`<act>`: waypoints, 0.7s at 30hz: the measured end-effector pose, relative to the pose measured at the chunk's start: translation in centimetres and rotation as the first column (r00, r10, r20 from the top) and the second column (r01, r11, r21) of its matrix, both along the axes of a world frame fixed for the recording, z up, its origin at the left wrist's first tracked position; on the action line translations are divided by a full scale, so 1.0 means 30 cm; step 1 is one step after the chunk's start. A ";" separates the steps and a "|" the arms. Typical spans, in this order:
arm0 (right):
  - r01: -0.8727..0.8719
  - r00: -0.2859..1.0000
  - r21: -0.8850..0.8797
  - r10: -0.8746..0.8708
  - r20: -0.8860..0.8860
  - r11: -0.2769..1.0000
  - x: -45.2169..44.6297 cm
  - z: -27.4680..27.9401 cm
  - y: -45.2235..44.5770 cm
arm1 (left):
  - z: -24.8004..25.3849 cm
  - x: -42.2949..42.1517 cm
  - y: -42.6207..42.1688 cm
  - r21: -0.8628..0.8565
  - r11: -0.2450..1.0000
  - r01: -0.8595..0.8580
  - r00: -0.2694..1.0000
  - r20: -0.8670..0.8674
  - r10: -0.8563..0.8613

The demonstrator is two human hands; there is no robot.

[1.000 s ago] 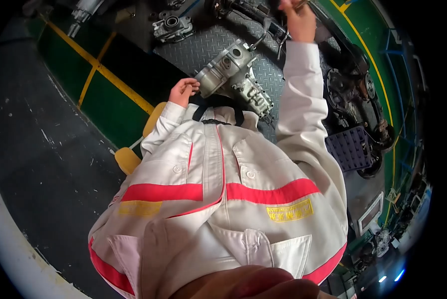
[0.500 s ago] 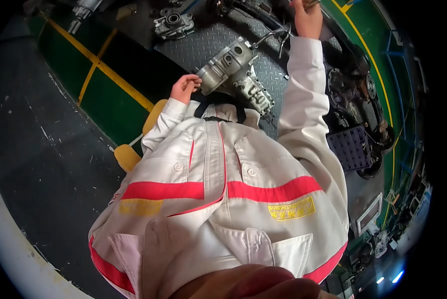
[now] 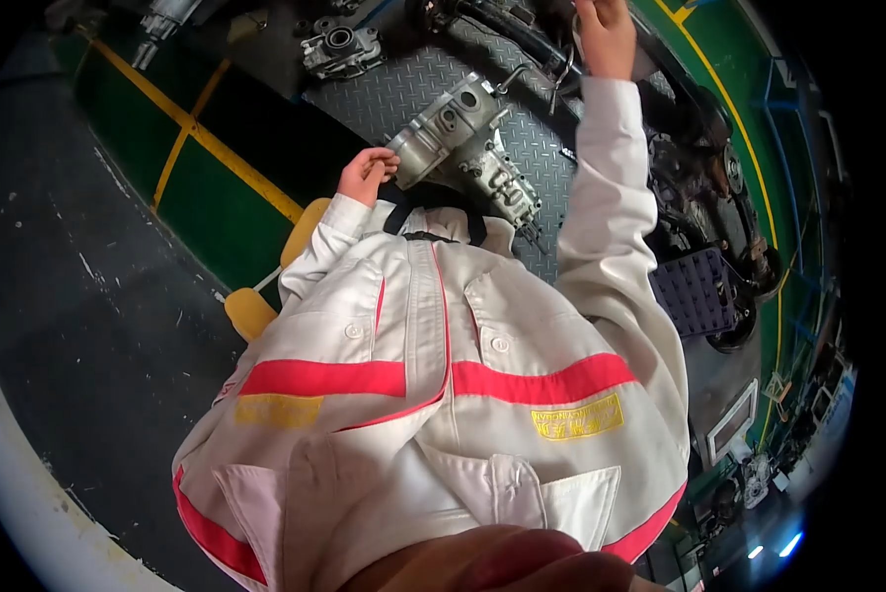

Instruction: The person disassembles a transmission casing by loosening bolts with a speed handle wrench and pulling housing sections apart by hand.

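A silver metal housing with round openings lies on the grey diamond-plate surface in front of my body. My left hand is at the left end of this housing, its fingers bent and close together at the rim; whether they grip it is too small to tell. My right hand is stretched far forward at the top edge of the view, beyond the housing and beside dark metal parts. Its fingers are partly cut off, and what they hold, if anything, cannot be made out.
A smaller metal casting lies farther ahead on the left. Dark axle parts and a purple crate are on the right. A yellow seat stands at my left. Yellow lines cross the green floor.
My right hand has moved a little to the right, and its fingers now lie more beyond the top edge. My left hand has hardly moved, staying at the housing's rim.
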State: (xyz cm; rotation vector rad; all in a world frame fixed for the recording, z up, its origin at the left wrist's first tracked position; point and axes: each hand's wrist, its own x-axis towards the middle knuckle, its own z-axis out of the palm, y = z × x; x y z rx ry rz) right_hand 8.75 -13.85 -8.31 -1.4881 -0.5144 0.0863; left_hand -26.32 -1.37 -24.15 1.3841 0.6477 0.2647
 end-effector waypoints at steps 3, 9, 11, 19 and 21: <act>-0.064 0.990 0.104 0.050 0.129 0.993 0.010 -0.092 0.027 | 0.006 0.009 -0.005 -0.008 1.000 0.027 0.999 -0.035 -0.027; 0.044 0.996 -0.013 -0.043 0.080 0.999 -0.011 -0.023 0.050 | -0.001 0.019 -0.012 -0.019 1.000 0.010 1.000 0.012 -0.009; -0.058 0.994 -0.007 0.058 0.094 0.998 -0.068 -0.039 0.033 | -0.004 0.010 -0.010 -0.024 1.000 0.002 1.000 0.002 -0.002; -0.031 0.965 -0.157 0.071 0.251 0.987 0.050 -0.101 0.018 | 0.008 -0.002 -0.002 -0.008 1.000 -0.022 1.000 0.007 0.022; -0.045 0.948 -0.295 0.134 0.289 0.954 0.018 -0.086 -0.001 | 0.003 0.003 0.000 -0.011 0.999 -0.032 0.998 -0.046 0.032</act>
